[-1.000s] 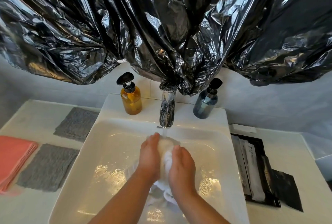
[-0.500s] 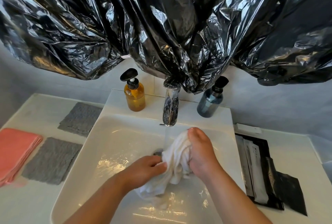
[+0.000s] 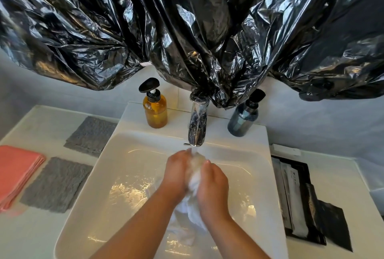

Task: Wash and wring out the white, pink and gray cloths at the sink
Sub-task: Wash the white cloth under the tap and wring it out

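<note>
We see the left hand [image 3: 176, 172] and right hand [image 3: 214, 184] both squeezing the bunched white cloth [image 3: 194, 177] at frame centre, under the faucet [image 3: 197, 127].

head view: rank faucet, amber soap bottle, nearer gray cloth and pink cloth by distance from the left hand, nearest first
From the left hand:
1. faucet, just behind it.
2. amber soap bottle, behind and to the left.
3. nearer gray cloth, well to the left.
4. pink cloth, farthest left.
</note>
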Demonstrator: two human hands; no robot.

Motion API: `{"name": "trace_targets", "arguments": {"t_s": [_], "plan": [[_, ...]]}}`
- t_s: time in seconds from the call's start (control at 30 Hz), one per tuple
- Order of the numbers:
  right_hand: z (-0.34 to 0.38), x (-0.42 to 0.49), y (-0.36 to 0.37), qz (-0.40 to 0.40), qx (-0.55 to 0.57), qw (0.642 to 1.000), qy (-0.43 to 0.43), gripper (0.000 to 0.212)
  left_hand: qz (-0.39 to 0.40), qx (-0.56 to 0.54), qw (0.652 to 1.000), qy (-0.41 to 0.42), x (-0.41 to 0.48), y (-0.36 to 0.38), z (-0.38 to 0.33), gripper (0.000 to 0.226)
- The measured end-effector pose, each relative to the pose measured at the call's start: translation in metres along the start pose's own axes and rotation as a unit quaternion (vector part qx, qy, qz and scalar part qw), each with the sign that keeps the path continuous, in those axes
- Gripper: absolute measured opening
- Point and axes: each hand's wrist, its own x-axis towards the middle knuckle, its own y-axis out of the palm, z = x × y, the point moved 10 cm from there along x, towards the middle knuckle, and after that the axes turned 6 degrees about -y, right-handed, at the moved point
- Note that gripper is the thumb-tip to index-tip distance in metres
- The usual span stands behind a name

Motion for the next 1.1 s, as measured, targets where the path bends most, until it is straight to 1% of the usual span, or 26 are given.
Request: {"name": "trace_targets", "arguments": {"t_s": [0.03, 0.07, 0.1, 0.13, 0.17, 0.23, 0.3, 0.33, 0.4, 0.43, 0.47, 0.5, 0.53, 0.57, 0.63, 0.7, 0.73, 0.8, 0.83, 0.87, 0.9, 0.97, 1.0, 1.03, 1.07, 1.1], "plan": [[0.004, 0.006, 0.005, 0.003, -0.028, 1.000, -0.009, 0.039, -0.010, 0.054, 0.998, 0.023, 0.000, -0.003, -0.008, 0.021], [0.010, 0.013, 0.011, 0.013, -0.065, 0.998, -0.019, 0.040, -0.011, 0.132, 0.991, 0.018, 0.004, -0.003, -0.005, 0.020], [0.013, 0.023, 0.018, 0.028, -0.111, 0.993, -0.025, 0.042, -0.011, 0.158, 0.987, 0.026, 0.003, -0.005, -0.005, 0.021], [0.015, 0.033, 0.024, 0.042, -0.143, 0.988, -0.029, 0.042, 0.007, 0.087, 0.996, -0.016, 0.002, -0.007, 0.004, 0.024], [0.016, 0.042, 0.029, 0.053, -0.159, 0.985, -0.030, 0.042, 0.032, 0.025, 0.999, -0.006, -0.001, -0.007, 0.001, 0.029], [0.020, 0.055, 0.030, 0.059, -0.146, 0.987, -0.030, 0.040, 0.082, 0.028, 0.996, -0.011, -0.005, -0.006, 0.005, 0.031], [0.020, 0.068, 0.017, 0.032, -0.078, 0.996, -0.008, 0.040, 0.139, 0.063, 0.988, 0.034, -0.013, -0.011, 0.012, 0.033], [0.015, 0.073, 0.010, 0.023, -0.014, 1.000, 0.016, 0.040, 0.158, 0.098, 0.981, 0.052, -0.017, -0.014, 0.019, 0.035], [0.009, 0.074, 0.008, 0.042, 0.113, 0.991, 0.066, 0.043, 0.175, 0.237, 0.954, 0.056, -0.025, -0.020, 0.044, 0.047], [0.009, 0.071, 0.007, 0.058, 0.153, 0.983, 0.078, 0.041, 0.164, 0.278, 0.945, 0.049, -0.025, -0.026, 0.056, 0.039], [0.009, 0.068, 0.006, 0.075, 0.180, 0.977, 0.084, 0.037, 0.148, 0.278, 0.948, 0.048, -0.026, -0.032, 0.061, 0.028], [0.011, 0.063, 0.002, 0.090, 0.193, 0.973, 0.086, 0.031, 0.139, 0.245, 0.958, 0.048, -0.030, -0.035, 0.059, 0.020], [0.011, 0.059, -0.007, 0.096, 0.208, 0.970, 0.083, 0.026, 0.135, 0.198, 0.969, 0.055, -0.034, -0.037, 0.053, 0.020], [0.011, 0.056, -0.020, 0.090, 0.212, 0.970, 0.078, 0.024, 0.134, 0.134, 0.980, 0.059, -0.040, -0.040, 0.044, 0.026], [0.008, 0.051, -0.048, 0.083, 0.221, 0.968, 0.083, 0.036, 0.140, -0.028, 0.988, 0.053, -0.039, -0.043, 0.027, 0.038], [-0.001, 0.044, -0.066, 0.086, 0.211, 0.969, 0.095, 0.055, 0.127, -0.160, 0.978, 0.036, -0.031, -0.041, 0.012, 0.038], [-0.005, 0.037, -0.070, 0.082, 0.203, 0.970, 0.104, 0.059, 0.118, -0.215, 0.969, 0.020, -0.028, -0.038, 0.007, 0.034], [-0.013, 0.020, -0.066, 0.067, 0.190, 0.970, 0.135, 0.049, 0.098, -0.303, 0.947, -0.036, -0.025, -0.029, 0.001, 0.022], [-0.014, 0.012, -0.060, 0.067, 0.180, 0.971, 0.143, 0.048, 0.106, -0.332, 0.935, -0.070, -0.026, -0.019, 0.001, 0.028], [-0.014, 0.006, -0.054, 0.062, 0.170, 0.973, 0.147, 0.049, 0.112, -0.336, 0.930, -0.098, -0.028, -0.007, 0.001, 0.041], [-0.012, 0.001, -0.047, 0.048, 0.151, 0.977, 0.140, 0.049, 0.112, -0.318, 0.935, -0.113, -0.029, 0.002, 0.004, 0.054], [-0.001, 0.000, -0.035, 0.026, 0.093, 0.992, 0.081, 0.041, 0.086, -0.249, 0.958, -0.114, -0.028, 0.012, 0.009, 0.068], [0.004, 0.001, -0.030, 0.012, 0.044, 0.998, 0.046, 0.040, 0.070, -0.220, 0.967, -0.107, -0.027, 0.012, 0.011, 0.066], [0.008, 0.003, -0.025, 0.002, 0.000, 1.000, 0.019, 0.041, 0.074, -0.203, 0.971, -0.105, -0.025, 0.015, 0.013, 0.053], [0.008, 0.005, -0.019, -0.001, -0.031, 1.000, 0.000, 0.043, 0.084, -0.174, 0.976, -0.101, -0.025, 0.017, 0.012, 0.038], [0.009, 0.009, -0.013, -0.006, -0.050, 0.999, -0.009, 0.043, 0.094, -0.143, 0.981, -0.092, -0.026, 0.018, 0.010, 0.028]]}}
